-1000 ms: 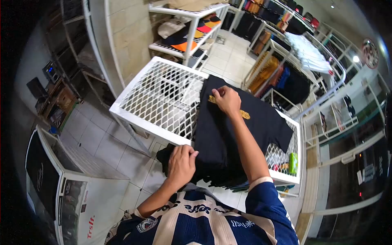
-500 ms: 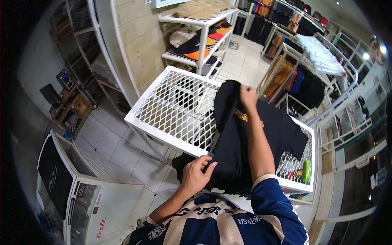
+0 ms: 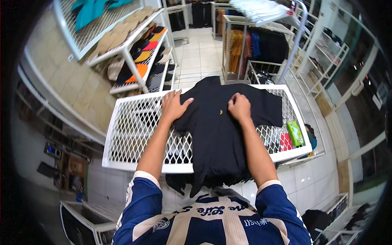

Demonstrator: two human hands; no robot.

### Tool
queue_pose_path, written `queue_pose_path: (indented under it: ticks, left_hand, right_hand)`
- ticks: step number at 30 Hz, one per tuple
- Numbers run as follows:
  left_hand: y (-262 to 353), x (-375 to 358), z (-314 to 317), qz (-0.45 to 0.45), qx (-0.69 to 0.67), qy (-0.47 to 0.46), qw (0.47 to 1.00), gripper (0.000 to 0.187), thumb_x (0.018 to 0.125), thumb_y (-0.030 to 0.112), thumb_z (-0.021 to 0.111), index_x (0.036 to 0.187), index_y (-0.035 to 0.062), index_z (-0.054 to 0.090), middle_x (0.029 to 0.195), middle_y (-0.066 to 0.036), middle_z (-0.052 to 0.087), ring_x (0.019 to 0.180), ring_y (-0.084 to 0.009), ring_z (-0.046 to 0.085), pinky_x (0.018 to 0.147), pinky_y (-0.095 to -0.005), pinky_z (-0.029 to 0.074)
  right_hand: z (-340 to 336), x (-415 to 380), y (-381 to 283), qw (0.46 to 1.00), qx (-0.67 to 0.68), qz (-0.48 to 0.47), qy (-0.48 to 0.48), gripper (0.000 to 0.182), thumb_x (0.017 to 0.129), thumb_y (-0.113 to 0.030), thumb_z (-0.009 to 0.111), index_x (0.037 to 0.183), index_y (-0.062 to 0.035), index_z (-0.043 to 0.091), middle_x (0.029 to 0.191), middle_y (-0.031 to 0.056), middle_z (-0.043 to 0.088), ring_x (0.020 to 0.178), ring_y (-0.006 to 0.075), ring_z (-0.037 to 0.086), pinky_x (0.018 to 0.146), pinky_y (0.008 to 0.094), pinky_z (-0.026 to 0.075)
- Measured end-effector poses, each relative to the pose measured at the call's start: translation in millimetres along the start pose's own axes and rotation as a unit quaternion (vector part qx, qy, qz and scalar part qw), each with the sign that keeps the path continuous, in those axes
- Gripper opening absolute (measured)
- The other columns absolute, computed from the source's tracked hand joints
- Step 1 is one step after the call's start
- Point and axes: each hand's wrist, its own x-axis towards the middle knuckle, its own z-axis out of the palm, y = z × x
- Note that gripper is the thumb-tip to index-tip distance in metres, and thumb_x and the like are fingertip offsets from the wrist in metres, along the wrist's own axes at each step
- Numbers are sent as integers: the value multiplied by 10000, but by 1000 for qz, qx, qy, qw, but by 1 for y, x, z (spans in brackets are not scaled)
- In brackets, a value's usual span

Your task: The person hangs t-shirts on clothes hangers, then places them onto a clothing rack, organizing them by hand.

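Observation:
A black T-shirt (image 3: 216, 134) with a small gold print lies spread over a white mesh-topped table (image 3: 122, 154). Its lower end hangs over the near edge. On the sleeve at the shirt's left side rests my left hand (image 3: 173, 107), fingers out and thumb apart. My right hand (image 3: 240, 107) is closed at the chest, just right of the gold print, with its fingertips curled into the fabric and partly hidden. Part of the print may be covered by that hand. More dark cloth hangs below the table's near edge.
A green packet (image 3: 295, 134) sits at the table's right end, with a red item (image 3: 286, 142) beside it. Caps fill a white shelf (image 3: 131, 67) behind on the left. Clothes hang on a rack (image 3: 255, 43) beyond the table. Glass doors stand at right.
My view has turned to face the table squarely. The shirt, folded over at its left side before, now lies flatter. My left hand has gone from the near hem up to the sleeve.

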Motion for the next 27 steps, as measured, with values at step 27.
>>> queue_pose_path:
  ticks: [27]
  left_hand:
    - [-44,-132,-172,-187,-71,21,980,430,1000,436,636,925,13,655,724,-118,608,669,-256,587,656,-397,467]
  right_hand:
    - [-111,-63,-18,987,150,0,-62,353,920,-297,739,1121,-10,697,953,152,713,890,292,704,816,379,548]
